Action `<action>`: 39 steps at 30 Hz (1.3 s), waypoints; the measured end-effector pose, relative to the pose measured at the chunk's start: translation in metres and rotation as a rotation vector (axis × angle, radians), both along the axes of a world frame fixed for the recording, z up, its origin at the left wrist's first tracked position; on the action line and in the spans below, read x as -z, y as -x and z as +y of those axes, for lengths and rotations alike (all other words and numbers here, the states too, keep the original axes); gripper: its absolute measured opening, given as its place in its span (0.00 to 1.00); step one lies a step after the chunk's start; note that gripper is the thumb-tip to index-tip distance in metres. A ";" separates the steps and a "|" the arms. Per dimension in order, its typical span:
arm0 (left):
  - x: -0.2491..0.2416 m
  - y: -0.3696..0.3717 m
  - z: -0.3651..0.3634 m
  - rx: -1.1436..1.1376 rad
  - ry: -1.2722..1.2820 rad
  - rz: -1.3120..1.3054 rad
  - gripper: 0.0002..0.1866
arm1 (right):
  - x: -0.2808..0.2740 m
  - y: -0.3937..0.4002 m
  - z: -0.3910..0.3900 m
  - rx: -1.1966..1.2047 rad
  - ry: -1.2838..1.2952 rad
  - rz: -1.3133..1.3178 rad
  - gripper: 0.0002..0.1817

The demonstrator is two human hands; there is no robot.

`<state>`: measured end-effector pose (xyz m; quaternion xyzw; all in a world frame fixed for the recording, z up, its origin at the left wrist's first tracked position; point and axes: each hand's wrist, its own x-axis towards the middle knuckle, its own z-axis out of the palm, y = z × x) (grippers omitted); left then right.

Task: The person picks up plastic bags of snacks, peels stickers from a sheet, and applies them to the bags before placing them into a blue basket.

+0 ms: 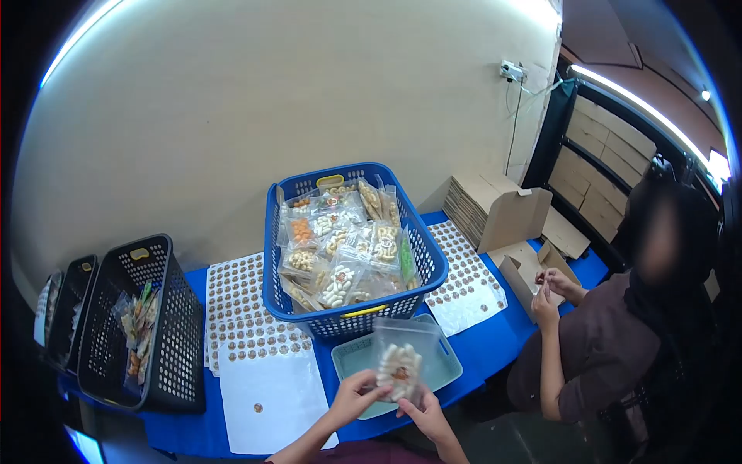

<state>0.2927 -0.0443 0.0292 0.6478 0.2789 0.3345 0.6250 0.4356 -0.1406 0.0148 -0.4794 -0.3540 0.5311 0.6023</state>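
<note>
A clear plastic bag (400,363) of pale snack pieces with a round brown sticker is held upright between my two hands. My left hand (357,400) grips its lower left side, and my right hand (427,416) pinches its lower right corner. Behind the bag lies a pale green tray (352,363). Beyond it stands a blue basket (352,315) filled with similar bags. On the left, a sheet (270,402) bears a single round sticker near its middle, with sticker-covered sheets (239,301) behind it.
Black baskets (182,348) with packets stand at the left. Another sticker sheet (471,290) lies right of the blue basket. Flat cardboard boxes (479,205) are stacked at the back right. A co-worker (610,332) at the right holds something small by an open box (518,286).
</note>
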 end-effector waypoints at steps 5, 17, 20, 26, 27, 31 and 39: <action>-0.042 0.022 0.047 -0.599 -0.113 -0.383 0.10 | 0.004 -0.028 -0.010 0.151 0.014 -0.082 0.13; -0.027 0.056 0.146 -0.389 -0.068 -0.014 0.43 | 0.034 -0.025 -0.007 0.285 0.031 -0.310 0.08; -0.043 0.072 0.132 -0.449 -0.136 -0.077 0.47 | 0.028 -0.008 0.012 0.184 -0.018 -0.431 0.10; -0.046 0.134 0.084 -0.337 -0.018 -0.044 0.41 | 0.030 0.024 0.054 -0.177 -0.008 -0.611 0.10; -0.040 0.149 0.080 -0.391 -0.045 -0.004 0.37 | 0.028 0.032 0.062 -0.191 0.017 -0.536 0.10; -0.055 0.214 0.057 -0.511 -0.100 0.064 0.26 | 0.028 0.065 0.087 -0.260 -0.045 -0.366 0.18; -0.087 0.337 0.004 -0.991 -0.233 0.116 0.16 | 0.047 0.168 0.144 -0.539 -0.199 -0.330 0.33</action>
